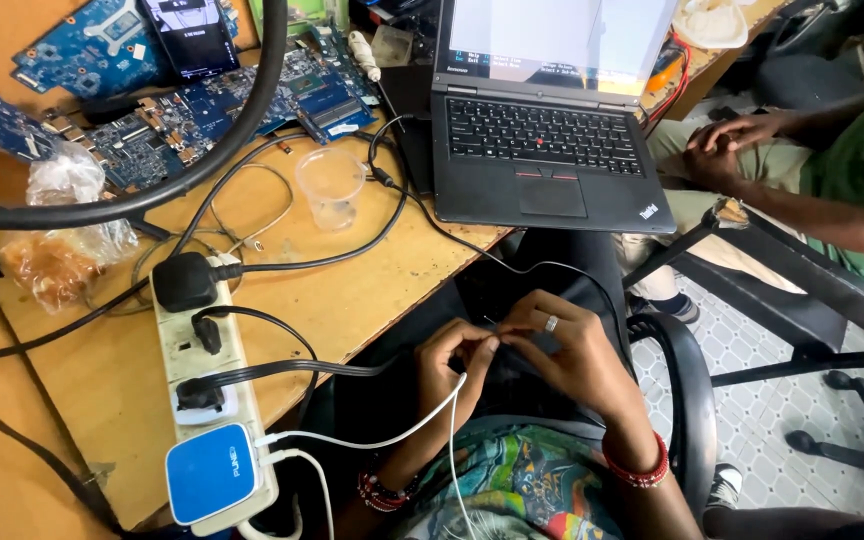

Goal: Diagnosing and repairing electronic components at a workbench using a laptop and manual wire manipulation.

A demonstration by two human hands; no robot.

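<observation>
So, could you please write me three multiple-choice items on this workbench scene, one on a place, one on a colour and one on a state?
1. Where does the clear plastic cup stand?
A. on the wooden table, left of the laptop
B. on the laptop's keyboard
C. on the floor

2. What colour is the adapter at the near end of the power strip?
A. red
B. blue
C. green

3. What are the person's hands doing?
A. typing on the laptop
B. resting flat on the table
C. held together over the lap, pinching something thin

Key: 1 A, the cup sits on bare wood beside the laptop. 2 B, its top face is blue with a white rim. 3 C, the left hand and right hand meet fingertip to fingertip below the table edge, with a white cable running up to them.
</observation>
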